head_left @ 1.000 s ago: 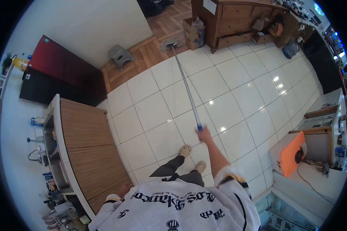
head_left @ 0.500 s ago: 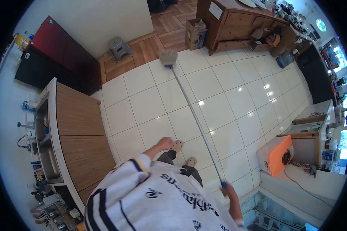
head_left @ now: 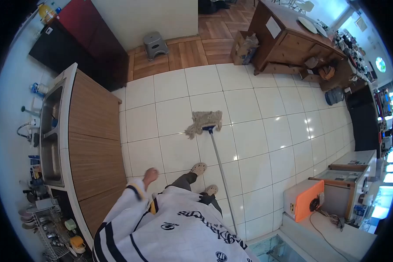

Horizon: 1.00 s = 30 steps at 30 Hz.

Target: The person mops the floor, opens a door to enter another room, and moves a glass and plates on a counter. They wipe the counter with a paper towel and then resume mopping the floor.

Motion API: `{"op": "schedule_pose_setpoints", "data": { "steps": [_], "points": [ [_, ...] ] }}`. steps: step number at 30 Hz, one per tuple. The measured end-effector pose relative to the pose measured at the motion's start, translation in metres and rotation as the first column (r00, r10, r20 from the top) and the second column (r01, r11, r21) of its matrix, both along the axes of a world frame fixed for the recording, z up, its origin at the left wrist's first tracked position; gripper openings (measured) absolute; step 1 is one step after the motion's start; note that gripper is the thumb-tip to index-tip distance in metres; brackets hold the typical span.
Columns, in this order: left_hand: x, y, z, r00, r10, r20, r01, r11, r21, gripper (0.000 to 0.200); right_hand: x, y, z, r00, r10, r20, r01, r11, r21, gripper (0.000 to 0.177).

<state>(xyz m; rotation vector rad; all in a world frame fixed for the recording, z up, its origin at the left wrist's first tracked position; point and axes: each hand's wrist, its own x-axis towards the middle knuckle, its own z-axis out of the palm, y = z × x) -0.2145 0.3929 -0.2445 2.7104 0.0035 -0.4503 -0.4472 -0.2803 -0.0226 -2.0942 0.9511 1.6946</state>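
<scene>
Ahead, mop [head_left: 205, 121] on tiles [head_left: 260, 131]; left hand [head_left: 150, 174] empty.

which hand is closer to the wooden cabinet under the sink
Left. The left hand is just off the wooden cabinet front; the right hand is hidden below the shirt, over on the mop handle side, likely farther.

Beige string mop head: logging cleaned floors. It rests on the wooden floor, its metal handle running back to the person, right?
No. The head view shows the beige string mop head lying on the white floor tiles, not the wooden floor; its metal handle runs back to the person.
</scene>
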Motion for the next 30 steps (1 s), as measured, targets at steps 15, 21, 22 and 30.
{"op": "schedule_pose_setpoints", "data": {
  "steps": [15,21,22,30],
  "points": [
    [-0.091,-0.023,0.105,0.394,0.703,-0.592,-0.919,0.299,-0.256,0.024,0.480,0.344,-0.039,0.658,-0.233,0.716,-0.257,0.825,0.504,0.037],
    [-0.006,-0.037,0.107,0.710,0.616,-0.342,-0.684,0.486,-0.544,0.017,0.430,0.365,-0.017,0.547,-0.073,0.834,-0.515,0.756,0.404,0.036],
    [0.007,-0.031,0.058,0.819,0.499,-0.283,-0.551,0.550,-0.627,0.018,0.415,0.325,-0.022,0.517,-0.018,0.856,-0.570,0.739,0.360,0.037],
    [0.165,-0.300,0.202,0.887,-0.388,0.250,0.461,0.769,-0.442,0.072,0.219,0.015,0.240,0.678,0.212,0.704,-0.334,0.942,0.038,0.034]
  ]
}}
